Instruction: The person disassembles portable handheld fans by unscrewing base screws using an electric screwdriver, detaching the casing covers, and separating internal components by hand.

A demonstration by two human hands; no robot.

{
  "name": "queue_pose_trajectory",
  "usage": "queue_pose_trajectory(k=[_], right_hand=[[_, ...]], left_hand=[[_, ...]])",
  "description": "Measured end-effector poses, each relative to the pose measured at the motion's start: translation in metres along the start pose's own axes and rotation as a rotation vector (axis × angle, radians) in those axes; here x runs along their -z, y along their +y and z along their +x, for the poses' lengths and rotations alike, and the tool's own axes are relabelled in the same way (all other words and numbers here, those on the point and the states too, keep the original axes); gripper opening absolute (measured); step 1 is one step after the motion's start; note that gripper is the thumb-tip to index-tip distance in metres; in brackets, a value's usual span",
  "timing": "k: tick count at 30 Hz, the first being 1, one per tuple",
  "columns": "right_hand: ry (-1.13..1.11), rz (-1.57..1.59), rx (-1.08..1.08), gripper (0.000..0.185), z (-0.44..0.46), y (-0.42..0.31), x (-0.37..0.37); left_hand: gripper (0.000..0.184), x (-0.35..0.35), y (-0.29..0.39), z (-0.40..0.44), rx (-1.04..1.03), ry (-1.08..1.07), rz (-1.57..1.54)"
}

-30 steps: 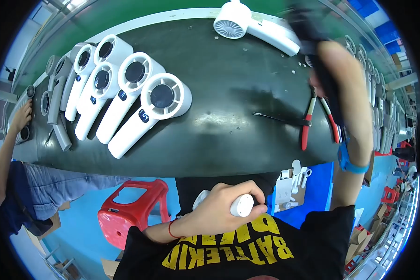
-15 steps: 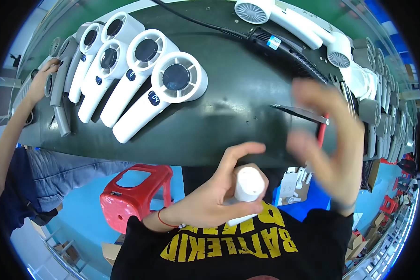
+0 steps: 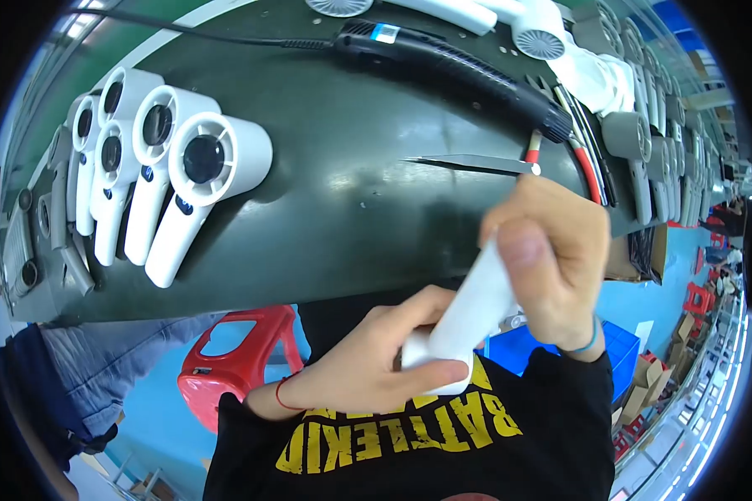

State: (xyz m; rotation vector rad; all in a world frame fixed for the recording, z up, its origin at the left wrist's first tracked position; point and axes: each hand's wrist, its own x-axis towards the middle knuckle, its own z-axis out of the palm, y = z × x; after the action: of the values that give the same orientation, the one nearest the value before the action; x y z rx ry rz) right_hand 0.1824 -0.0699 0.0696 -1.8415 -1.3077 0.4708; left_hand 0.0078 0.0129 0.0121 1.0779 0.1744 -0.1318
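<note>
A white handheld fan (image 3: 474, 302) is held between both my hands, in front of my black shirt. My left hand (image 3: 376, 355) wraps round its lower, wider end, thumb across the front. Gripped in my right hand (image 3: 556, 263) is the upper end of the white handle, which tilts up to the right. Much of the fan is hidden by my fingers. Just beyond my right hand lie pointed metal tweezers (image 3: 472, 163) on the dark green table (image 3: 334, 225).
White handheld fans (image 3: 205, 163) stand grouped at the left. A black corded tool (image 3: 455, 71) lies across the back, near red-handled pliers (image 3: 589, 174). Grey fans (image 3: 627, 138) line the right side. A red stool (image 3: 226, 359) and a blue crate (image 3: 618, 359) are below the table.
My right hand has come down from beside the tweezers and closed on the fan's handle. The fan now tilts up to the right. My view has shifted to the right.
</note>
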Motion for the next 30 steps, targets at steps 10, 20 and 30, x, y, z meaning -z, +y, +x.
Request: queue_pose_trajectory(k=[10,20,30], right_hand=[[0.194,0.469,-0.109,0.016,-0.003,0.007,-0.036],[0.184,0.065,-0.026,0.034,-0.012,0.018,-0.020],[-0.642,0.373,-0.050,0.054,-0.034,-0.002,-0.020]], left_hand=[[0.051,0.000,-0.011,0.004,0.009,-0.269,-0.568],[0.093,0.010,-0.006,-0.029,-0.236,0.126,-0.187],[0.076,0.023,0.007,-0.047,-0.851,0.583,0.184]])
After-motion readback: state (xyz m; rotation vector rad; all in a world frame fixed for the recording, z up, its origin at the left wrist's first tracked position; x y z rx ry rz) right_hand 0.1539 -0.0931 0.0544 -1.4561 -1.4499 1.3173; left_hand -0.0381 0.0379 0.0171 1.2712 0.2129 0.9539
